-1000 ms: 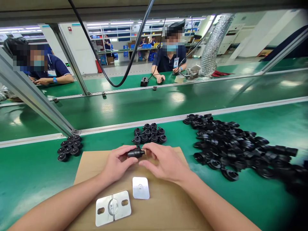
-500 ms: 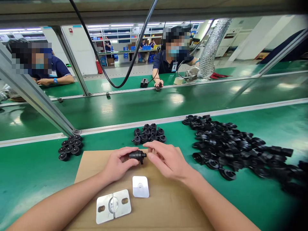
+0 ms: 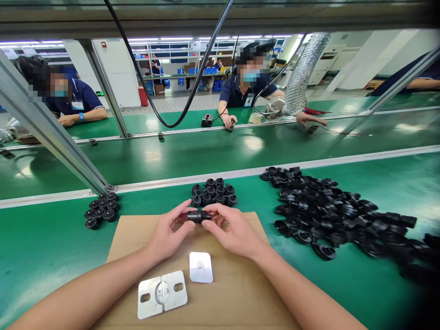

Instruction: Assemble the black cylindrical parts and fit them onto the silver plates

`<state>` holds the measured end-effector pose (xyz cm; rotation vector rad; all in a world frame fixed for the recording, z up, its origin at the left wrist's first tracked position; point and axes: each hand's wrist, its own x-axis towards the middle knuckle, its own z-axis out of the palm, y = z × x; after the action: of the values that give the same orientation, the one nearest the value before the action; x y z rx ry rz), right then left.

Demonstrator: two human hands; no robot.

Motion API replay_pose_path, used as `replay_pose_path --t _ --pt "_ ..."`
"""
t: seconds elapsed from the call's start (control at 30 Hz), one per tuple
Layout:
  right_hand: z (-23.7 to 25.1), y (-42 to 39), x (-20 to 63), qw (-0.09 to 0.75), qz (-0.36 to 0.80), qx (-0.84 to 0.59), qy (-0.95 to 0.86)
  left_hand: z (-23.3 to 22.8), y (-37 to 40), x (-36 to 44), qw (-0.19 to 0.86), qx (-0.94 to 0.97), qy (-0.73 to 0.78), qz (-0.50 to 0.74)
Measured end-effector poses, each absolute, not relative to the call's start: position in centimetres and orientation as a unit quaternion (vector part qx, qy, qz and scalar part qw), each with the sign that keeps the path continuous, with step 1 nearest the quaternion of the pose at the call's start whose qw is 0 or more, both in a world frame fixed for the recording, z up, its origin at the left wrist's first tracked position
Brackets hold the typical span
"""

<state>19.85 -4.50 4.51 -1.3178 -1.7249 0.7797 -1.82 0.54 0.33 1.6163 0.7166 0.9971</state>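
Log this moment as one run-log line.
left hand: holds black plastic part | right hand: holds same part | under hands: cardboard sheet | right: loose parts pile

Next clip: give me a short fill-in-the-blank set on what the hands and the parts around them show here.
1. Both hands, left hand and right hand, grip one small ____ plastic part.
2. The hands hover above a sheet of brown ____.
3. Two flat ____ plates lie near the wrists.
4. The big loose pile of black parts lies on the person's ____ side.

Missing words: black; cardboard; metal; right
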Motion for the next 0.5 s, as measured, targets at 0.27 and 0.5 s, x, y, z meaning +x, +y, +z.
replay_pose_path --t 0.27,0.5 --pt "4.3 -4.2 20.2 0.41 0.343 -0.535 -0.654 0.9 0.8 -1.9 0.425 0.73 0.298 0.445" --pt "4.2 -4.1 20.0 0.448 0.409 -0.543 -0.581 3.3 0.8 -2.3 0.385 0.761 0.319 0.414"
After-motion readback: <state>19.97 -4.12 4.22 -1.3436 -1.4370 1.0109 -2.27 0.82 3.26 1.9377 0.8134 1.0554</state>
